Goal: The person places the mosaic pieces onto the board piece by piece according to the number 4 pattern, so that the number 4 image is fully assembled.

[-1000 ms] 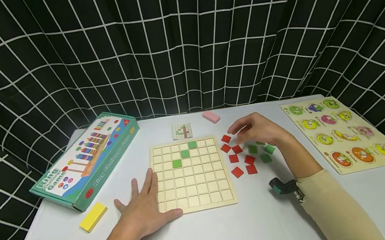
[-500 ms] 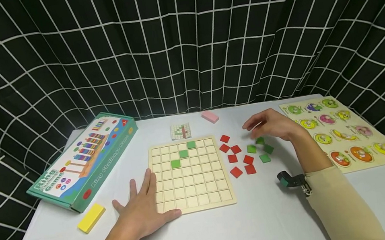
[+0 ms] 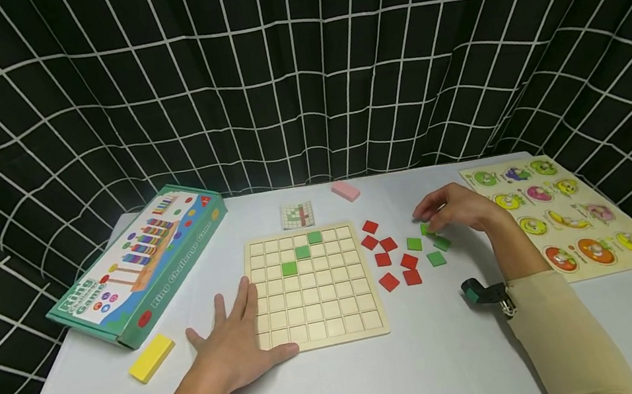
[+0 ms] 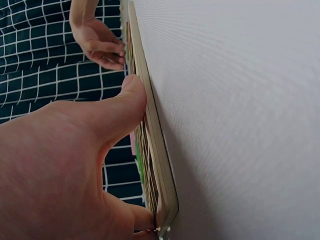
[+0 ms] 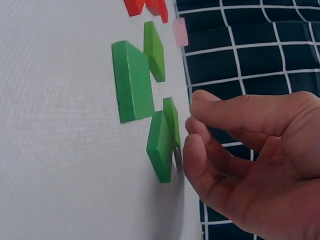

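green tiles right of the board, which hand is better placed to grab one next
Probably the right hand: it hovers by the loose green tiles, apparently holding nothing. The left hand rests at the near left corner of the board, farther from them.

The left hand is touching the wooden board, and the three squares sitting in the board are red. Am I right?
Not quite: the three squares sitting in the wooden board are green, not red, as the head view shows. The left hand is touching the board, just as you said.
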### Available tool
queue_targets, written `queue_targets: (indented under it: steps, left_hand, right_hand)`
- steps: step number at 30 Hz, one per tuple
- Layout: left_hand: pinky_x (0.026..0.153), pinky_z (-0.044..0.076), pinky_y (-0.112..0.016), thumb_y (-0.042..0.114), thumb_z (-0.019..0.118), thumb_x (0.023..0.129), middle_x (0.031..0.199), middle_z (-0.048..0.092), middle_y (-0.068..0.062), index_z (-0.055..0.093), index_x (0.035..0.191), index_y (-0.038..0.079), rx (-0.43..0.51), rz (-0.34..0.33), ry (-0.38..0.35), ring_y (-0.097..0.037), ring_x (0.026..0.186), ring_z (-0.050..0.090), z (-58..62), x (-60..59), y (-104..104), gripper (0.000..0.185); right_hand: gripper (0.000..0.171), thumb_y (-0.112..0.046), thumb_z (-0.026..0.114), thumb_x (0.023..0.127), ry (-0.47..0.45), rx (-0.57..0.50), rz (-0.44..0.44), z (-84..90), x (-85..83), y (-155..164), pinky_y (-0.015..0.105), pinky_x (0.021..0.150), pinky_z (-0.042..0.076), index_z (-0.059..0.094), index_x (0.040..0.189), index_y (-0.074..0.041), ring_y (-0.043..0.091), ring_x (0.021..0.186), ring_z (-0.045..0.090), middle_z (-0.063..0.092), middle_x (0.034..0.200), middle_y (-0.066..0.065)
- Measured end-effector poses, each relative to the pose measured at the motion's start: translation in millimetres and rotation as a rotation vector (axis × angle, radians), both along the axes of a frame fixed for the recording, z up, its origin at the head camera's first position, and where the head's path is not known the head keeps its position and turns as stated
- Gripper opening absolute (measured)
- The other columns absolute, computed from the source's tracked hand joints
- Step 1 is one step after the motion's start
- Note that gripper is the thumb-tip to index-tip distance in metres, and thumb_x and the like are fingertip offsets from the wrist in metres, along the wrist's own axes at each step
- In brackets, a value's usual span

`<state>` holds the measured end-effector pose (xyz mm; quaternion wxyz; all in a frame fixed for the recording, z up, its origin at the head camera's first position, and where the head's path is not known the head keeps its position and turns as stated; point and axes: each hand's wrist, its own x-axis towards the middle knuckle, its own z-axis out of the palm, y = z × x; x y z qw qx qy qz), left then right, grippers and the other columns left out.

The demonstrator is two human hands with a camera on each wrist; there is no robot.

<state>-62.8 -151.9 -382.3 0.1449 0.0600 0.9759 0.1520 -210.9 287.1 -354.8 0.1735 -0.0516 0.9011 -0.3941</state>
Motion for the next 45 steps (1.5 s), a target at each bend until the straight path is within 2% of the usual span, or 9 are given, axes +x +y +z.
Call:
queue_targets:
  steps: [14, 29, 40, 45]
  left_hand:
    - [0.095, 0.006, -0.097, 0.082, 0.071, 0.075, 0.177, 0.006, -0.010, 0.016, 0.167, 0.007, 0.003, 0.004, -0.006, -0.057, 0.156, 0.009, 0.0, 0.8, -0.7, 0.131]
    - [0.094, 0.006, -0.097, 0.082, 0.071, 0.075, 0.176, 0.007, -0.012, 0.016, 0.167, 0.007, 0.005, 0.005, -0.003, -0.058, 0.156, 0.008, -0.8, 0.5, -0.9, 0.131]
    - [0.095, 0.005, -0.097, 0.080, 0.072, 0.076, 0.177, 0.006, -0.011, 0.016, 0.167, 0.007, 0.005, 0.005, -0.009, -0.057, 0.156, 0.008, -0.3, 0.2, -0.6, 0.130]
    - [0.095, 0.005, -0.097, 0.080, 0.073, 0.075, 0.177, 0.006, -0.011, 0.016, 0.167, 0.007, 0.009, 0.005, -0.003, -0.058, 0.156, 0.009, -0.9, -0.1, -0.3, 0.130]
  right_hand:
    - [0.040, 0.001, 0.081, 0.080, -0.021, 0.077, -0.023, -2.7, -1.2, 0.4, 0.029, 0.070, 0.052, 0.071, 0.119, 0.007, 0.023, 0.089, 0.054, 0.064, 0.103, 0.016]
    - [0.034, 0.002, 0.081, 0.078, 0.040, 0.175, -0.055, -5.4, -2.7, -4.3, 0.030, 0.075, 0.049, 0.076, 0.112, 0.003, 0.026, 0.093, 0.054, 0.065, 0.101, 0.015]
    - [0.034, -0.003, 0.082, 0.081, 0.053, 0.139, -0.075, -2.8, -0.7, -4.3, 0.031, 0.073, 0.049, 0.076, 0.114, 0.002, 0.025, 0.092, 0.055, 0.069, 0.105, 0.018]
    - [0.035, -0.004, 0.082, 0.082, 0.045, 0.126, -0.077, 0.9, 0.5, -7.1, 0.031, 0.075, 0.050, 0.076, 0.116, 0.002, 0.027, 0.097, 0.055, 0.071, 0.110, 0.019]
